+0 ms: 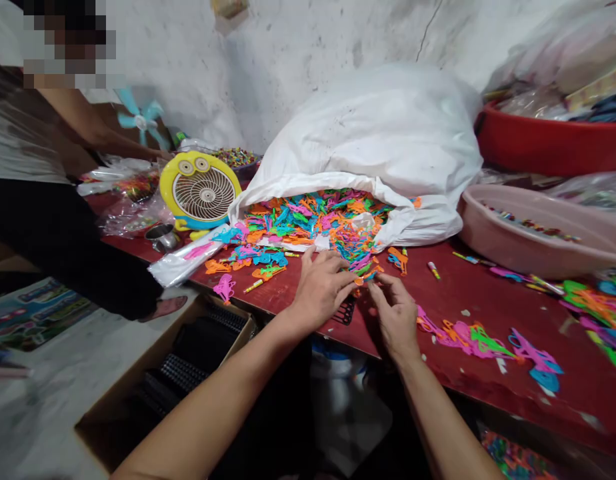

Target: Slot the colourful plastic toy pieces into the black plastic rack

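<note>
My left hand (322, 288) is at the table's front edge, its fingers bent towards a small orange plastic piece (359, 282). From the other side my right hand (395, 313) pinches at the same piece with thumb and fingertips; the fingers partly cover it. Beneath the hands a black plastic grid (344, 311) sticks out over the edge. Just behind lies a heap of small colourful plastic pieces (308, 217), spilling from the mouth of a big white sack (383, 127). A small printed tube (433, 270) lies right of my right hand.
A yellow fan (207, 190) and a metal cup (162, 237) stand left on the red table (468, 293). A pink basin (533, 233) and a red basin (553, 143) are at the right. Below left is a cardboard box (238, 340) of black pieces. Another person (33, 153) stands far left.
</note>
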`<state>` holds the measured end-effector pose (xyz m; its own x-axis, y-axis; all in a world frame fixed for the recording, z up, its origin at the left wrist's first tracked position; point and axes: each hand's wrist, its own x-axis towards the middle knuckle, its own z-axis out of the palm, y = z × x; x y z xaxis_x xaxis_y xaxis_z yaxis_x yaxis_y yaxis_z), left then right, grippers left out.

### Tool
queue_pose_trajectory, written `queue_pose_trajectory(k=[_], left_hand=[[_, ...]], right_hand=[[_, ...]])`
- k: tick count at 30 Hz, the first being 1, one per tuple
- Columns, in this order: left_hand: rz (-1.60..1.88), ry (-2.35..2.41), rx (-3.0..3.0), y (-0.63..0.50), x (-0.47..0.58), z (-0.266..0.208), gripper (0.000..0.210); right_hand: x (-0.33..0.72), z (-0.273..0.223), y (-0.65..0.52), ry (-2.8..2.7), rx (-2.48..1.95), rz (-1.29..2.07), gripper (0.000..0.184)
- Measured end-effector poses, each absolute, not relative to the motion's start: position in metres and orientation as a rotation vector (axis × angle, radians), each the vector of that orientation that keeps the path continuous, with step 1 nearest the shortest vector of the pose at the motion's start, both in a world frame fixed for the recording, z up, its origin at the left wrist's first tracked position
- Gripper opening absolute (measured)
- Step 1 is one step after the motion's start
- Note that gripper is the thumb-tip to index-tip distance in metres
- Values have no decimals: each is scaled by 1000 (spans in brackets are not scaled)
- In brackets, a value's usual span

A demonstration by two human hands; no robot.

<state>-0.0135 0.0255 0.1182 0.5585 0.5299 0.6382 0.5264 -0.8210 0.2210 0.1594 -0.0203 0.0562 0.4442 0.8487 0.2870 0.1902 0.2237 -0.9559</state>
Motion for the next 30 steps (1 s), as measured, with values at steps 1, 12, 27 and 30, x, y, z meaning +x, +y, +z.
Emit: queue_pose_trajectory(k=[1,12,27,30], left_hand=[[1122,920,2779,27,-13,119,21],[1052,833,2801,35,-4,127,20],[1276,829,2634,39,-14,112,15],[1385,866,2578,37,-14,109,15]], right_hand=[[161,55,-17,-1019,-1270,616,36],[167,71,5,-1108,-1179,741,28],[156,55,-20,-1323,-1214,888,24],[151,53,-18,-1457,-1254,675,21]])
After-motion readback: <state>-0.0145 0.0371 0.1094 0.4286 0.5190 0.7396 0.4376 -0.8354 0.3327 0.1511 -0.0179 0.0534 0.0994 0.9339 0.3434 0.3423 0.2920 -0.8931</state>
